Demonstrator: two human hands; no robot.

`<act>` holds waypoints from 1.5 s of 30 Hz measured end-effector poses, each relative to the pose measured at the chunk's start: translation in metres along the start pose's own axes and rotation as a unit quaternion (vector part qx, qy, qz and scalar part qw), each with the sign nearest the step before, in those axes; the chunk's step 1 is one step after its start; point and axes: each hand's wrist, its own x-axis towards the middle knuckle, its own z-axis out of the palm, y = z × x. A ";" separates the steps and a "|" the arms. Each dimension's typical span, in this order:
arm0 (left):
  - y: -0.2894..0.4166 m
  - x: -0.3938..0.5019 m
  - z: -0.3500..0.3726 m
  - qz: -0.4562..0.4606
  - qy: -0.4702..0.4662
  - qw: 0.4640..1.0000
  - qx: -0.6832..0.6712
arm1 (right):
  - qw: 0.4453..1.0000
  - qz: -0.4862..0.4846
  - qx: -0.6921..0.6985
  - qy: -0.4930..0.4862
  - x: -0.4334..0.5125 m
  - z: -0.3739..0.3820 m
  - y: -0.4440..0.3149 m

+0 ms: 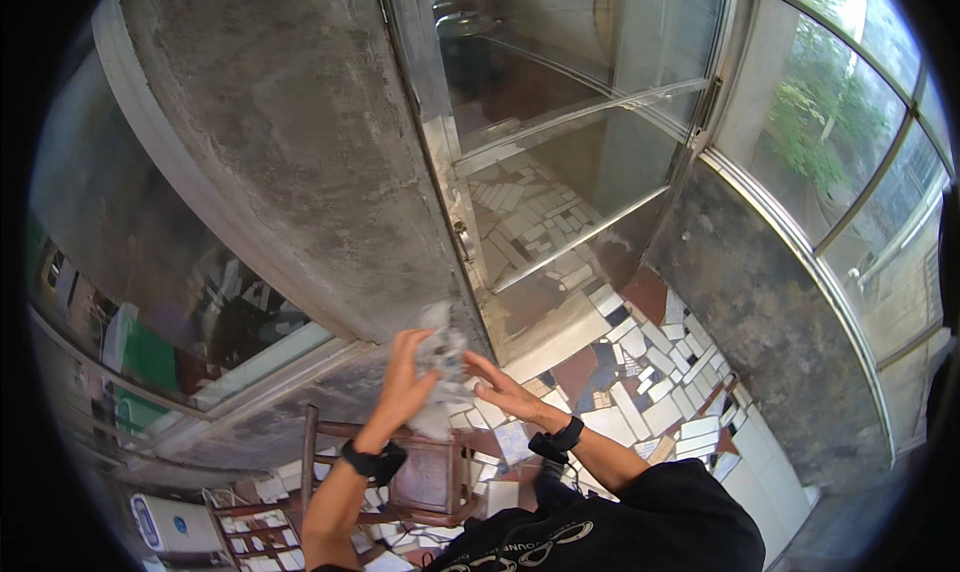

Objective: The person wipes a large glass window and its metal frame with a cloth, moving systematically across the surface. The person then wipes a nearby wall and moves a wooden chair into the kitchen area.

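A crumpled grey-white rag [448, 369] hangs between my hands, blurred; it may be cloth or thin plastic. My left hand [405, 380] has its thumb and fingers around the rag's near side. On the other side, my right hand [510, 393] is spread, with its fingertips at the rag's edge; whether they touch it is unclear. Below the rag is a dark wooden chair [424, 478], its seat partly covered by my left arm. Both wrists wear black bands.
A metal-framed glass door [555, 219] stands ahead, its handle [463, 242] on the left stile. Grey plaster walls [285, 144] flank it, with windows [832, 106] at right. Broken-tile mosaic covers the floor [637, 392]. A white box-shaped appliance [178, 523] sits lower left, beside slatted wooden furniture [255, 527].
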 end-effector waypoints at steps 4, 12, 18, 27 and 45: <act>0.076 0.049 0.085 0.055 0.030 0.997 -0.035 | 0.956 0.065 0.244 0.150 -0.011 -0.025 -0.030; 0.111 0.085 0.112 0.124 -0.038 0.991 -0.023 | 0.940 0.013 0.143 0.310 -0.027 -0.117 -0.093; 0.016 0.116 0.083 -0.170 0.185 0.960 -0.125 | 0.805 -0.231 -0.453 0.306 0.039 -0.146 -0.161; -0.058 0.180 0.090 -0.182 0.130 0.975 0.011 | 0.667 -0.339 -0.600 0.283 0.195 -0.094 -0.163; -0.035 0.185 0.088 -0.060 0.175 0.956 0.228 | 0.679 -0.404 -0.576 0.211 0.198 -0.146 -0.149</act>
